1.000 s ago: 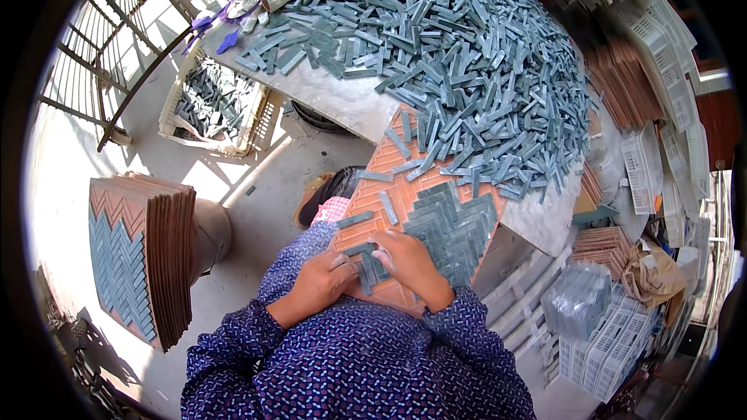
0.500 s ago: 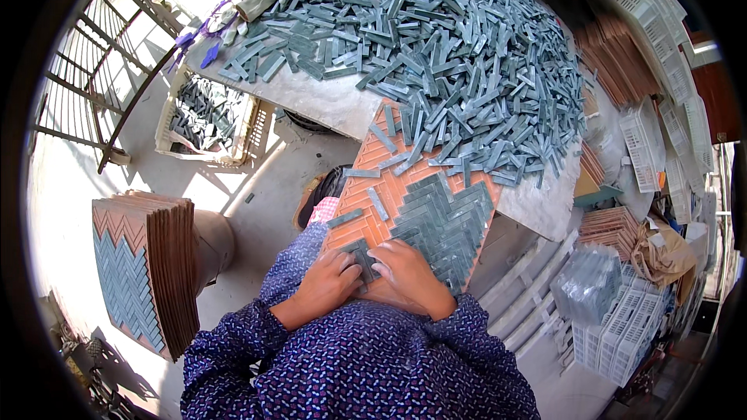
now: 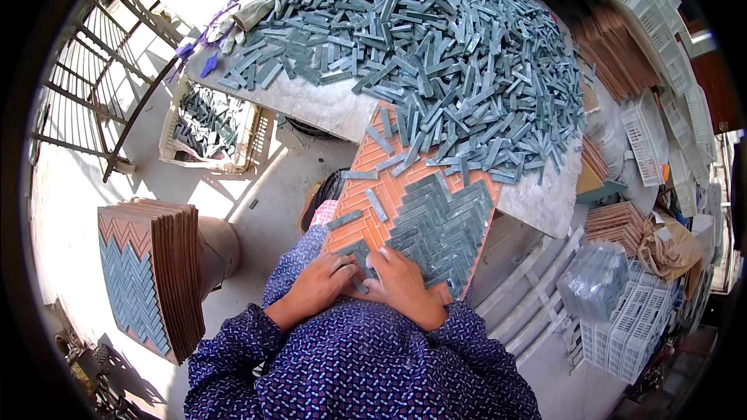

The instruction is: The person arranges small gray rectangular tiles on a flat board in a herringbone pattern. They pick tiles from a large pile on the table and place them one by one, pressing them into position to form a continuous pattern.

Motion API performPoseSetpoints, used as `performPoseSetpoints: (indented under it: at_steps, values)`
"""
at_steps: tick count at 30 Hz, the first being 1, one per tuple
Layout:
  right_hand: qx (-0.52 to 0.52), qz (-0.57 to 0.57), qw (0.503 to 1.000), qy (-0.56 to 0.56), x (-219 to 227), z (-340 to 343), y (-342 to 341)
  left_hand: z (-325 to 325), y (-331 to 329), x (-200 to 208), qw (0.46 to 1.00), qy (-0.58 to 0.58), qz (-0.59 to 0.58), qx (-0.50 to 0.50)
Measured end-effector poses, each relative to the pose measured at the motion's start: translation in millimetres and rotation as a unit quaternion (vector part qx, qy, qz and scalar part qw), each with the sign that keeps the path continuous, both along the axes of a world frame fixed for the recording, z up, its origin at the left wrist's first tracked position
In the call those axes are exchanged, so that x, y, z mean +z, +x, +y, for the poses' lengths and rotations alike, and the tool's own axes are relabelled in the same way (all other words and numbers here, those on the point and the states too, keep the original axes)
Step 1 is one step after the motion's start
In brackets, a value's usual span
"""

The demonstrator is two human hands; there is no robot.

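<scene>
An orange grooved herringbone tray [image 3: 366, 222] rests on my lap and against the table edge. Dark green-grey strip tiles [image 3: 440, 222] fill its right side in a zigzag pattern. Several loose strips lie across its left and upper part. At the tray's near end, a small tile strip [image 3: 359, 285] sits tilted between my hands. My left hand [image 3: 320, 281] has its fingers curled together at that strip's left side. My right hand [image 3: 403, 286] is closed, with its thumb near the strip and its fingers bent over the tray; fingertips are partly hidden.
A large heap of strip tiles [image 3: 436, 54] covers the table [image 3: 327, 101]. A cream crate [image 3: 250, 136] of strips stands below at left. Stacked trays [image 3: 175, 280] rise on the left, the front one partly tiled. White plastic crates [image 3: 626, 323] and more brown trays [image 3: 615, 50] line the right.
The small strip between my hands now shows tilted at the near end of the tray. My hands have shifted only slightly, and the view has turned a little.
</scene>
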State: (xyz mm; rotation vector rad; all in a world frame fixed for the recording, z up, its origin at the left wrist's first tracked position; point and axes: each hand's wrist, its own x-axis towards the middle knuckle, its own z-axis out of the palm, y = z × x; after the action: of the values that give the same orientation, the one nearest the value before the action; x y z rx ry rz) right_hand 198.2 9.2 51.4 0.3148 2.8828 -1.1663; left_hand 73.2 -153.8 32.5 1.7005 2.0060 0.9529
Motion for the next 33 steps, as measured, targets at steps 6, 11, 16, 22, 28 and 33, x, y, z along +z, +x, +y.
performPoseSetpoints:
  at_steps: [6, 11, 16, 22, 28, 33]
  values:
    - [0.017, 0.028, 0.999, 0.001, -10.9, 2.8, 1.4, -9.5, -2.5, 1.1, 1.0, -0.012, -0.012, 0.005]
    - [-0.012, 0.001, 1.0, 0.0, -3.2, -4.6, -2.9, -18.4, -9.0, 4.6, 0.993, 0.005, -0.06, 0.105]
    - [-0.049, 0.082, 0.988, -0.124, 18.2, 6.7, -9.7, -12.0, -12.9, 7.6, 0.986, -0.017, -0.079, 0.149]
    - [-0.062, 0.069, 0.986, -0.14, 15.2, 10.6, -6.5, -1.5, -15.5, -2.5, 0.971, -0.006, -0.073, 0.228]
    - [-0.071, 0.063, 0.985, -0.144, 13.9, 15.9, -3.6, 5.5, -12.0, -8.1, 0.961, 0.007, -0.075, 0.265]
    - [-0.083, 0.043, 0.982, -0.165, 15.6, 19.4, -4.2, 9.2, -12.0, -13.7, 0.964, 0.014, -0.064, 0.257]
